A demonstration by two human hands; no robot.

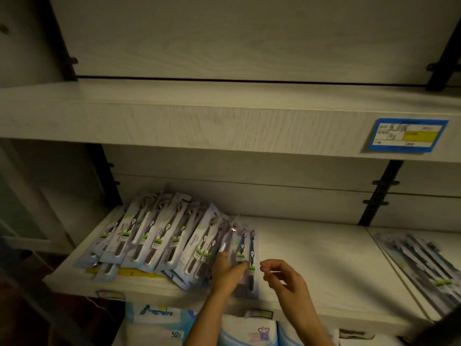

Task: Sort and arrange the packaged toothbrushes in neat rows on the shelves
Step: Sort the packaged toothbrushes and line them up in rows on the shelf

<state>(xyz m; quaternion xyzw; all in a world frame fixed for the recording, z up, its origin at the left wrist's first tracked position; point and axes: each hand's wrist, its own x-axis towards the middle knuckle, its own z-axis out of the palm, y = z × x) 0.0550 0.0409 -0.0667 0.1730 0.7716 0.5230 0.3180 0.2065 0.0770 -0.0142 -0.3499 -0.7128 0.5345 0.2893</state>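
Note:
Several packaged toothbrushes [154, 233] lie overlapped in a slanted row on the left half of the lower white shelf [324, 265]. The rightmost pack [245, 248] lies at the end of that row. My left hand [228, 273] rests on this pack, fingers stretched flat across its lower part. My right hand [282, 278] hovers just right of the pack, fingers loosely curled, holding nothing. A second batch of toothbrush packs [424, 265] lies on the neighbouring shelf section at the far right.
The upper shelf [199, 116] carries a blue price label [409, 134] on its front edge. Black shelf brackets [379, 193] stand at the back. Below the lower shelf sit white and blue tissue packs [249, 333]. The light is dim.

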